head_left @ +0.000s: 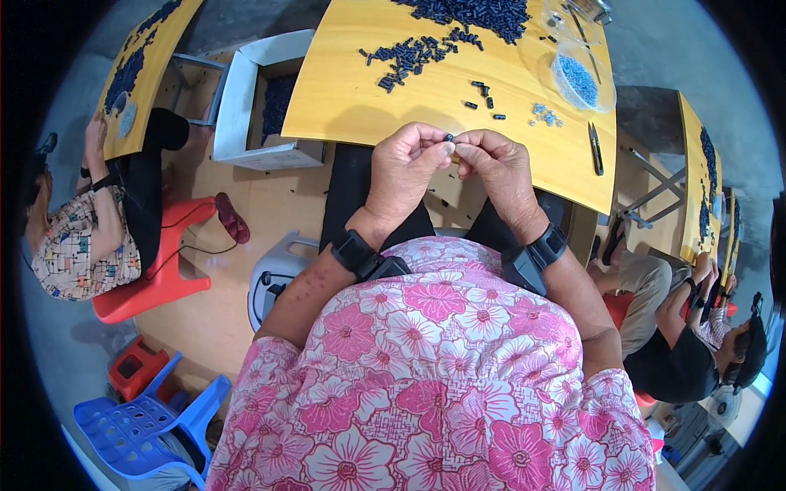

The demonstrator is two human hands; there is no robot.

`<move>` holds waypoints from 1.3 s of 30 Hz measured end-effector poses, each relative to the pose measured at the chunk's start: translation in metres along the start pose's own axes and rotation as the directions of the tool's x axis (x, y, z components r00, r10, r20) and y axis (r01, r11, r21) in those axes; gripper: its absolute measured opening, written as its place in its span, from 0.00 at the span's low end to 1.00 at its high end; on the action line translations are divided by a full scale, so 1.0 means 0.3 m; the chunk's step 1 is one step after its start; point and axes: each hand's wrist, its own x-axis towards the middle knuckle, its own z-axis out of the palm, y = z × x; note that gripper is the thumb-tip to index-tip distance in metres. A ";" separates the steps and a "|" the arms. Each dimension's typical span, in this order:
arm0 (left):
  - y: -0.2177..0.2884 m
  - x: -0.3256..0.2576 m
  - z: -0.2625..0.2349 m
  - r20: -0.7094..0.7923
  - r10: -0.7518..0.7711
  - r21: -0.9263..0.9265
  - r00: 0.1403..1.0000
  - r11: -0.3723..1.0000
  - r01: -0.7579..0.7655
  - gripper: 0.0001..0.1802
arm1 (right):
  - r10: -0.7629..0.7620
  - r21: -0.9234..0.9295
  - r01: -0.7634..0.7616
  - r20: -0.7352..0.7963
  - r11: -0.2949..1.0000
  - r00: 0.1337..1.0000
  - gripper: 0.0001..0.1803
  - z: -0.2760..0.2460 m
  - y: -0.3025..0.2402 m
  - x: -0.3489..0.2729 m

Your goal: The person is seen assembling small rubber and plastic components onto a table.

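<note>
My left hand pinches a small black cylindrical part between thumb and fingertips, just off the table's front edge. Against it, my right hand is closed with thumb and forefinger together; anything in that pinch is too small to make out. Beyond my hands lie a few loose black parts and a little cluster of clear pieces on the yellow table. A pair of black tweezers rests to the right of them. Behind it stands a clear bowl of tiny light-blue pieces.
A large heap of black parts covers the table's far side, with a smaller spread before it. An open white carton stands left. People sit at tables on both sides. A blue plastic chair and red stool are behind left.
</note>
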 end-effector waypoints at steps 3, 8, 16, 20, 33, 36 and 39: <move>-0.001 0.001 -0.004 0.008 0.008 0.011 1.000 1.000 -0.009 0.06 | -0.024 0.031 0.023 0.011 0.999 1.000 0.07 -0.009 0.001 0.004; -0.007 -0.002 -0.017 0.065 -0.051 0.039 0.997 0.998 0.048 0.06 | -0.087 0.029 0.087 0.007 0.996 0.996 0.07 -0.035 -0.027 0.012; -0.014 -0.003 -0.016 0.103 -0.045 0.067 0.994 0.997 0.038 0.05 | -0.118 -0.036 0.120 0.057 0.992 0.991 0.05 -0.034 -0.032 0.010; -0.013 -0.004 -0.015 0.116 -0.022 0.112 0.993 0.994 0.009 0.05 | -0.122 -0.127 0.129 0.063 0.983 0.991 0.05 -0.033 -0.040 0.006; -0.008 -0.006 -0.014 0.110 -0.041 0.150 0.993 0.988 0.024 0.04 | -0.195 -0.294 0.207 0.070 0.933 0.978 0.05 -0.040 -0.037 0.008; -0.011 -0.007 -0.010 0.088 -0.053 0.114 0.995 0.993 0.043 0.04 | -0.225 -0.329 0.242 0.091 0.913 0.970 0.07 -0.047 -0.038 0.007; -0.011 -0.007 -0.013 0.106 -0.047 0.137 0.993 0.990 0.033 0.04 | -0.302 -0.472 0.333 0.142 0.817 0.943 0.10 -0.052 -0.045 0.010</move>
